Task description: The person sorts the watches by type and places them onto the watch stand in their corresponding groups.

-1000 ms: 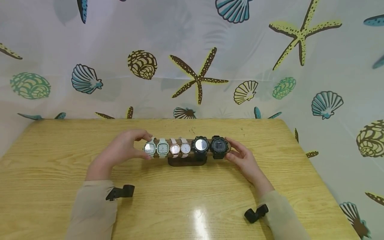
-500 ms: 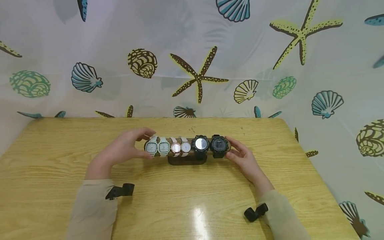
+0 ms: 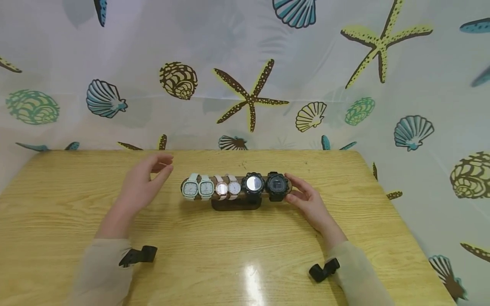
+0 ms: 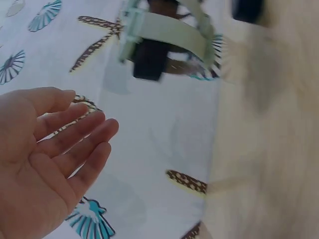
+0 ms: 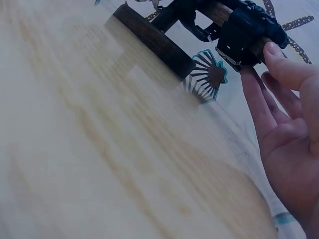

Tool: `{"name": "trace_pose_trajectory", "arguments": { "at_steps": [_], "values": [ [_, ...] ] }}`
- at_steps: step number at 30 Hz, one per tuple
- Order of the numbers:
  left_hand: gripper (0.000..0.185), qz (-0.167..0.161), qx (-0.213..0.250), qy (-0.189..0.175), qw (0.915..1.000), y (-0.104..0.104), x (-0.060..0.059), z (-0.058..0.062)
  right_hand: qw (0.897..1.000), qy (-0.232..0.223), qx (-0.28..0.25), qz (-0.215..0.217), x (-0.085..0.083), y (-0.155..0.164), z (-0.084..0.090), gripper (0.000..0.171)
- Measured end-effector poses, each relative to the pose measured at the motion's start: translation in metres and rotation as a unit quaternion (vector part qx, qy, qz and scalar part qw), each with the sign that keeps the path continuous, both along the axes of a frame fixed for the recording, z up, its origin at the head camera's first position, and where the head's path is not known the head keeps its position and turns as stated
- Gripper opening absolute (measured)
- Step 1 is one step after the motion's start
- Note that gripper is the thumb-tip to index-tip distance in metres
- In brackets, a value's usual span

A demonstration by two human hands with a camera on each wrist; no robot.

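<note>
A dark wooden watch stand (image 3: pixel 236 204) stands mid-table with several watches on its bar: two mint green ones (image 3: pixel 190 188), two pale pink ones (image 3: pixel 221 189) and two black ones (image 3: pixel 277 185). My left hand (image 3: pixel 142 183) hovers open to the left of the bar, clear of the mint watches; in the left wrist view its fingers (image 4: pixel 75 132) are straight and hold nothing. My right hand (image 3: pixel 304 199) is at the bar's right end, fingertips (image 5: pixel 273 52) touching the outer black watch (image 5: pixel 246 30).
The stand sits on a light wooden table (image 3: pixel 229 250) against a curtain printed with shells and starfish (image 3: pixel 249 95). The table's right edge (image 3: pixel 398 212) lies close beyond my right hand. Black camera mounts (image 3: pixel 323 270) sit at both wrists.
My left hand let go of the leftmost mint watch and drew back to the left, fingers now straight. The right hand stayed at the bar's right end.
</note>
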State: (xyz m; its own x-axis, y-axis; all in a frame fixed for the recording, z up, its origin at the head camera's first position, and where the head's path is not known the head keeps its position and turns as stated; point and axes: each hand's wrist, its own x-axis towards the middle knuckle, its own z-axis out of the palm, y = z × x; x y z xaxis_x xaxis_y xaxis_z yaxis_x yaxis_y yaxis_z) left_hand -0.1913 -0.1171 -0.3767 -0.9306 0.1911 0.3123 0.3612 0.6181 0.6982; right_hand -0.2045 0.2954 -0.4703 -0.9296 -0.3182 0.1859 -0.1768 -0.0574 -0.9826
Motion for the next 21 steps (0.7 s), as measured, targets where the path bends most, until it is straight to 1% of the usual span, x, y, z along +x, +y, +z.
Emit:
{"name": "trace_pose_trajectory", "arguments": {
  "at_steps": [3,6,9,11,15,19,21],
  "values": [
    [0.031,0.014,-0.012,0.014,0.9997,-0.011,0.004,-0.015,1.000,-0.006,0.012,-0.007,0.001,0.002,-0.003,0.059],
    [0.030,0.012,-0.032,0.009,0.9994,-0.022,0.009,-0.027,1.000,-0.005,0.013,-0.012,0.002,0.003,-0.006,0.059],
    [0.031,0.014,-0.056,0.001,0.9983,-0.033,0.014,-0.035,1.000,0.002,0.002,0.001,0.002,0.002,-0.009,0.059],
    [0.030,0.016,-0.073,-0.002,0.9972,-0.040,0.018,-0.038,1.000,0.004,-0.003,0.014,0.002,0.001,-0.010,0.059],
    [0.031,0.015,-0.105,-0.012,0.9943,-0.051,0.026,-0.040,0.999,-0.009,-0.020,0.032,0.004,-0.001,-0.011,0.059],
    [0.034,0.019,-0.133,-0.027,0.9906,-0.061,0.033,-0.041,0.999,-0.020,-0.024,0.026,0.005,-0.002,-0.010,0.058],
    [0.034,0.026,-0.150,-0.023,0.9881,-0.066,0.037,-0.041,0.999,-0.022,-0.021,0.019,0.006,-0.002,-0.010,0.058]
  ]
}}
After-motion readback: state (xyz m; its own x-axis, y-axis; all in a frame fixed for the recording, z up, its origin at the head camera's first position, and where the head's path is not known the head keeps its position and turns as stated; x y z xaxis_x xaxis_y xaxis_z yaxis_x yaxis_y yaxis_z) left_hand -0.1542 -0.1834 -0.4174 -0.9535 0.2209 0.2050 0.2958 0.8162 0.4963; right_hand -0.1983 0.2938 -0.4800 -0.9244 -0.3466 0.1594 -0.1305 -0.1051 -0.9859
